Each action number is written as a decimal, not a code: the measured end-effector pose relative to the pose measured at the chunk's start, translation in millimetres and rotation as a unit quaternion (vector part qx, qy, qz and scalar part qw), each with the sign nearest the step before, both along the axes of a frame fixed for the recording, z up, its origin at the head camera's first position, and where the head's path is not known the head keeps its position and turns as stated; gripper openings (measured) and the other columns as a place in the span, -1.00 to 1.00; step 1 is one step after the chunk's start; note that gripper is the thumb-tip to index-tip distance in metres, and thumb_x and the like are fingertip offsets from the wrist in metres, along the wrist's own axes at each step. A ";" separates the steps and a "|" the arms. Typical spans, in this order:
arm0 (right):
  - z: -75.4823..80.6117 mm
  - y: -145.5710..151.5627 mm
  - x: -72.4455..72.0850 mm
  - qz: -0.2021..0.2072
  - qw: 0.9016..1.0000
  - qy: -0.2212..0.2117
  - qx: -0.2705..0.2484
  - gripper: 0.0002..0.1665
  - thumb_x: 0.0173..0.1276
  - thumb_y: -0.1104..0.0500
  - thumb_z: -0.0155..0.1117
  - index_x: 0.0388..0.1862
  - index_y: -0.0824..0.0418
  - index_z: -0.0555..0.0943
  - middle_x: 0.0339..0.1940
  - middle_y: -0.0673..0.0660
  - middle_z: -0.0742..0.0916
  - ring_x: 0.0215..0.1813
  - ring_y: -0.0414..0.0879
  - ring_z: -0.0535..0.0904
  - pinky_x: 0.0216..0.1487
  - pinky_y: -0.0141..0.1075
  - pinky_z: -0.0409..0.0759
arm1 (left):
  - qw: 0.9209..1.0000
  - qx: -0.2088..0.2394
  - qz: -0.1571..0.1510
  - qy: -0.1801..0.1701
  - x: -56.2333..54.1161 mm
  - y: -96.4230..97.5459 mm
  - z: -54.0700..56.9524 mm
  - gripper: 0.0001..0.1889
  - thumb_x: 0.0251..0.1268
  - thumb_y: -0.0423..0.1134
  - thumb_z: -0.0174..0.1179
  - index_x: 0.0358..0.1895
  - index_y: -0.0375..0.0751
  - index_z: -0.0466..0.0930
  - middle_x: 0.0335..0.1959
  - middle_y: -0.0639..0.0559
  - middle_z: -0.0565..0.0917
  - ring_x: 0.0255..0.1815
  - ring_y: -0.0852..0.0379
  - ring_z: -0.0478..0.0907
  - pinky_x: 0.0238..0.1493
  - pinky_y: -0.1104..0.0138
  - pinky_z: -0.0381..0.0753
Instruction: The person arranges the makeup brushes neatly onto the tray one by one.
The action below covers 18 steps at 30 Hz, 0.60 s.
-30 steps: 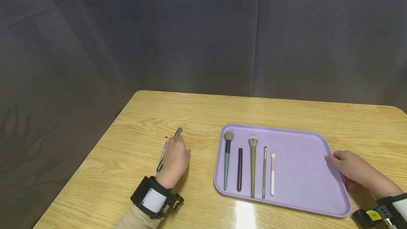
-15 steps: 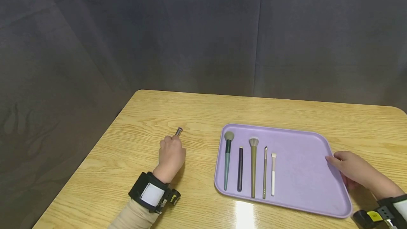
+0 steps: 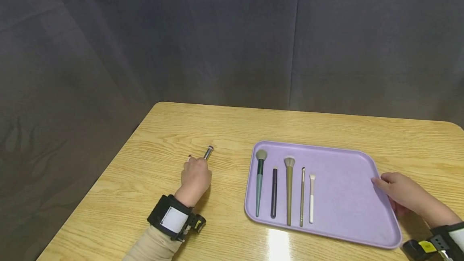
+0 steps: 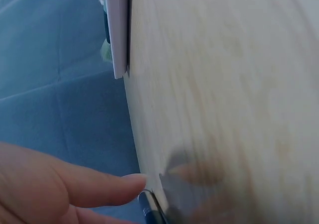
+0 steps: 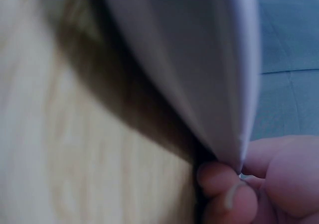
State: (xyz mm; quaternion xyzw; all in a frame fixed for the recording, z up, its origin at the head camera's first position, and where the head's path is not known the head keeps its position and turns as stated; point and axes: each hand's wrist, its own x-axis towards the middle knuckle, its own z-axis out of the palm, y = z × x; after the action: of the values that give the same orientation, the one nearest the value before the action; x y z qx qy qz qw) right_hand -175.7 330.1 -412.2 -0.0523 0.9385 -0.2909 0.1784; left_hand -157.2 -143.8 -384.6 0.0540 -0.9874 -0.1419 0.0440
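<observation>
- Silver-necked brush, head view: juts from the far side of the left hand, off the tray. Compared with half a second ago, its tip has swung slightly right; the hand has barely shifted.
- Beside that hand's knuckles, a dark tip shows again; the rest of that item is hidden under the hand.
- Reading: the brush is being adjusted in the fingers, not yet carried. Left grip looks nearly closed on it; handle end out of sight.
- Right of this grip, well apart: tray, unchanged, bearing five brushes side by side: green brush, black brush, olive brush, thin brown brush, white brush. At its far end, right hand on the rim.
- Surface: wood-grain table around both hands, glare nearer the wearer. Room: dark cloth beyond and left of the grip.
- Left wrist view: thumb against the brush's metal end; finger contact mostly hidden. Tray edge farther off, cloth behind.
- Right wrist view: thumb and curled fingers pinch the tray rim; shadow falls on the table beside it. Whether that edge is lifted, cannot tell.
</observation>
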 end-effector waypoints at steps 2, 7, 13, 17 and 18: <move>-0.1 0.1 0.0 0.000 1.000 0.001 0.001 -0.65 0.58 0.14 -0.16 -0.35 0.34 0.44 -0.77 0.06 0.46 -0.78 -0.13 0.41 -0.73 -0.28 0.46 | 1.000 0.005 -0.001 -0.006 -0.4 0.6 -0.4 -0.88 0.21 -0.45 0.21 -0.36 -0.54 0.57 -0.46 -0.25 0.44 -0.42 -0.10 0.45 -0.56 0.16 0.53; -0.2 0.3 0.2 0.000 1.000 0.001 0.002 -0.65 0.58 0.15 -0.15 -0.34 0.34 0.44 -0.77 0.06 0.47 -0.79 -0.14 0.40 -0.73 -0.29 0.46 | 1.000 -0.002 -0.012 -0.009 -0.9 2.8 -1.2 -0.90 0.20 -0.51 0.17 -0.32 -0.56 0.60 -0.47 -0.24 0.45 -0.41 -0.12 0.51 -0.58 0.14 0.57; 0.2 0.1 0.4 0.000 1.000 0.000 -0.003 -0.64 0.58 0.14 -0.16 -0.32 0.36 0.44 -0.77 0.06 0.46 -0.79 -0.14 0.40 -0.73 -0.29 0.46 | 0.999 -0.035 -0.016 -0.016 -2.9 5.9 -1.8 -0.94 0.19 -0.54 0.15 -0.35 -0.52 0.60 -0.50 -0.23 0.48 -0.47 -0.10 0.55 -0.58 0.17 0.56; 0.9 0.0 0.2 -0.001 1.000 -0.005 -0.005 -0.64 0.58 0.14 -0.16 -0.30 0.37 0.44 -0.77 0.06 0.46 -0.78 -0.13 0.40 -0.72 -0.28 0.47 | 0.999 -0.019 -0.007 -0.039 -3.9 8.8 -1.5 -0.94 0.21 -0.54 0.11 -0.35 -0.48 0.58 -0.50 -0.21 0.47 -0.45 -0.12 0.56 -0.56 0.13 0.57; 1.1 0.0 0.0 -0.001 1.000 -0.007 -0.005 -0.64 0.58 0.13 -0.16 -0.29 0.37 0.44 -0.77 0.06 0.46 -0.78 -0.13 0.40 -0.72 -0.28 0.47 | 0.999 -0.012 -0.005 -0.043 -3.9 9.4 -1.4 -0.94 0.21 -0.54 0.11 -0.35 -0.48 0.57 -0.49 -0.21 0.47 -0.44 -0.13 0.56 -0.56 0.12 0.57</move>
State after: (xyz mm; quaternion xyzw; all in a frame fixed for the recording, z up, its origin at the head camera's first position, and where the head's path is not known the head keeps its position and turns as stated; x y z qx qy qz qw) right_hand -175.6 330.1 -411.1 -0.0500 0.9360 -0.2959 0.1842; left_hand -161.1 -134.3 -386.0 0.0545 -0.9903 -0.1275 0.0013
